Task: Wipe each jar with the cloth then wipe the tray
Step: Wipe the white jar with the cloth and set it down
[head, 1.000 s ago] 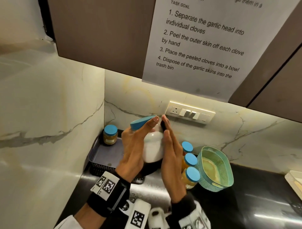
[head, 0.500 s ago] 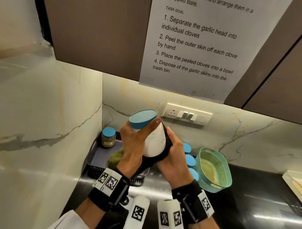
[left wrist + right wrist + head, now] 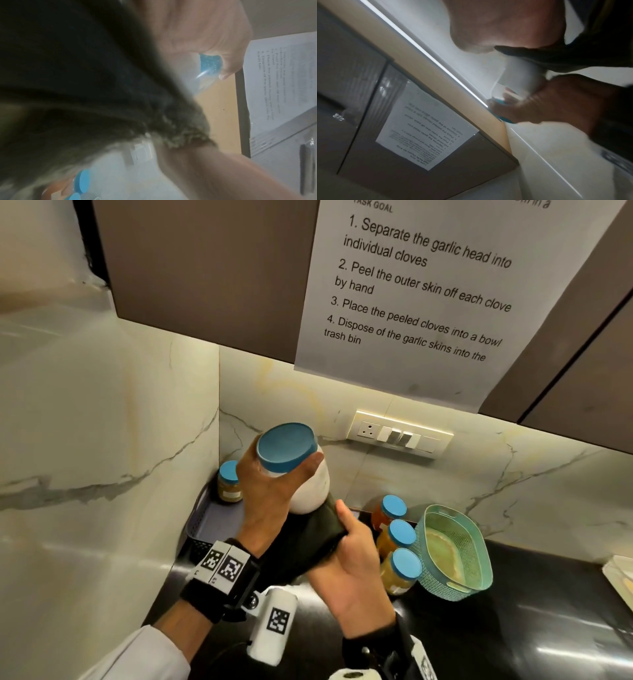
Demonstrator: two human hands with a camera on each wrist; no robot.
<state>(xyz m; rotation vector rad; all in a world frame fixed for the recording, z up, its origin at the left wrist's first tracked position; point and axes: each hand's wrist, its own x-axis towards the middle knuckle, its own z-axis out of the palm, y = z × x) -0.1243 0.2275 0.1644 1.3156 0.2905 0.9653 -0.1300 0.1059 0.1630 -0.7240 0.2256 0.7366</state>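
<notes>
White-filled jar (image 3: 310, 484), blue lid, held tilted at frame centre, above the tray (image 3: 219, 517) at lower left. Left hand (image 3: 270, 494) grip curls round its neck; right hand (image 3: 356, 563) pinches the dark cloth (image 3: 308, 542) under its base. Advice: rotate jar against cloth, cover the base fully.

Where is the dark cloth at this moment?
In the head view the dark cloth is centre frame, gripped by the right hand against the bottom of the white jar that the left hand holds up.
</notes>
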